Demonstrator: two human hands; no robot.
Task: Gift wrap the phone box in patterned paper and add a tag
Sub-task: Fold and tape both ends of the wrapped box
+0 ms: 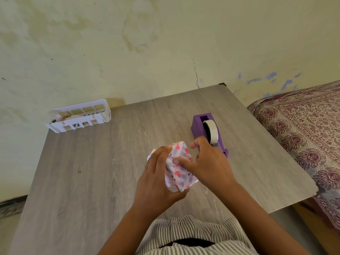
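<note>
Purple tape dispenser (pixel 208 133) sits toward the tabletop's far-right corner, just beyond the right hand (pixel 209 162), whose fingertips press the wrapped phone box (pixel 179 167) gripped upright by the left hand (pixel 156 179).

Basket (pixel 81 116) contents too small

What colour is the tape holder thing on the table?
The plastic tape dispenser is purple, holding a whitish tape roll. The head view shows it.

Lit softly and evenly, with faint shadows only under the hands (pixel 184 173) at frame centre. Bowed by wide-angle distortion along the edges; slightly soft throughout, without harsh glare.
</note>
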